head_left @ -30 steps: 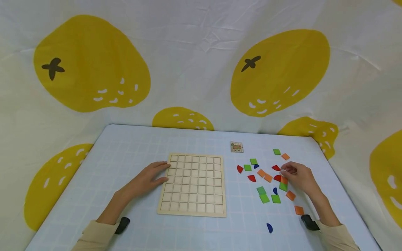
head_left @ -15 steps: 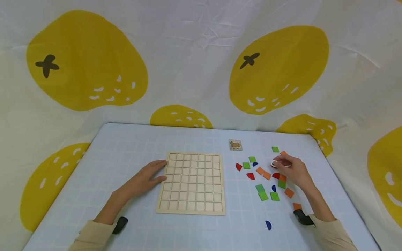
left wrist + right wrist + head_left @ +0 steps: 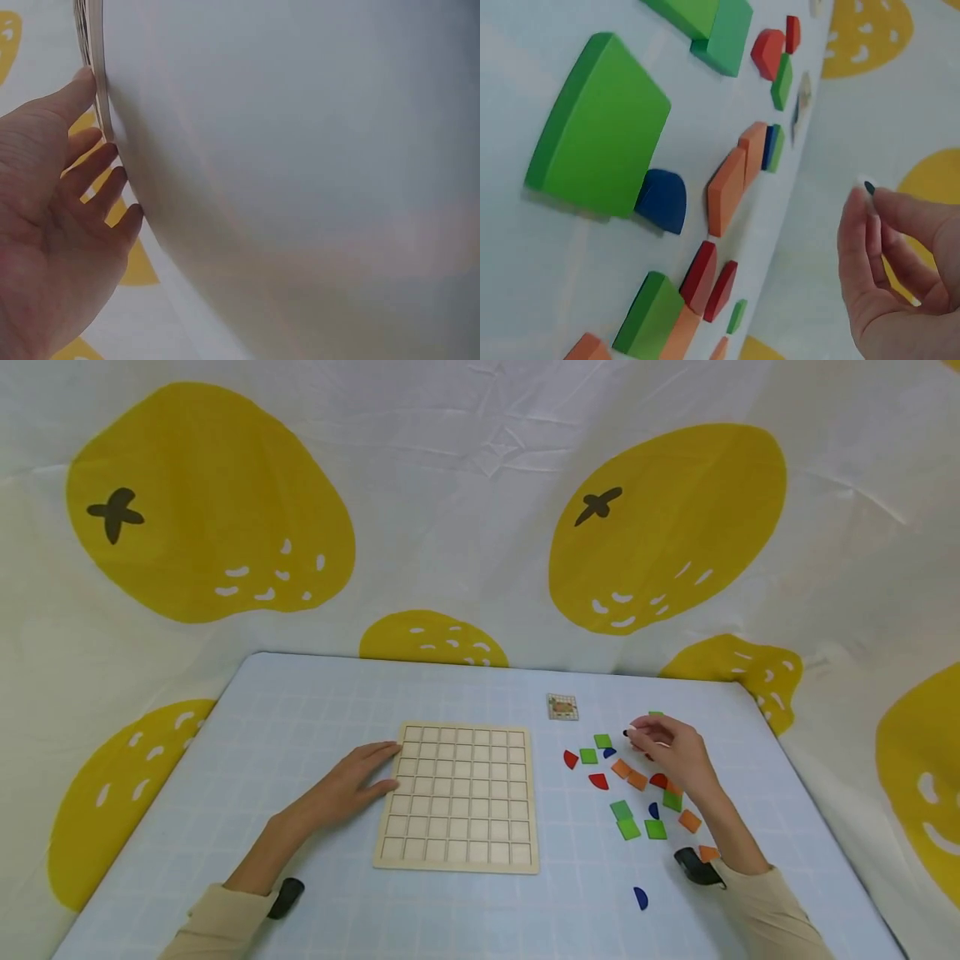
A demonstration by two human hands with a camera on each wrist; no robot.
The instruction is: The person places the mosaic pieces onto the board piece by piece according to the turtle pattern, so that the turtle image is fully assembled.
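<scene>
My left hand rests at the left edge of a pale wooden grid board, its fingers and thumb spread and relaxed. In the left wrist view the thumb touches the board's side. My right hand is raised over the scattered pieces on the right. Between thumb and index finger it pinches a small white piece with a dark spot; most of that piece is hidden by the fingers. Below lie a blue half-round, a green square and red quarter-rounds.
Orange squares and more green ones lie about the right side. A blue half-round sits nearer the front. A small printed card lies behind the board's right corner. A fruit-patterned cloth hangs behind the table.
My right hand has moved left and away from me over the pieces, carrying the small white piece. The left hand stays at the board's edge.
</scene>
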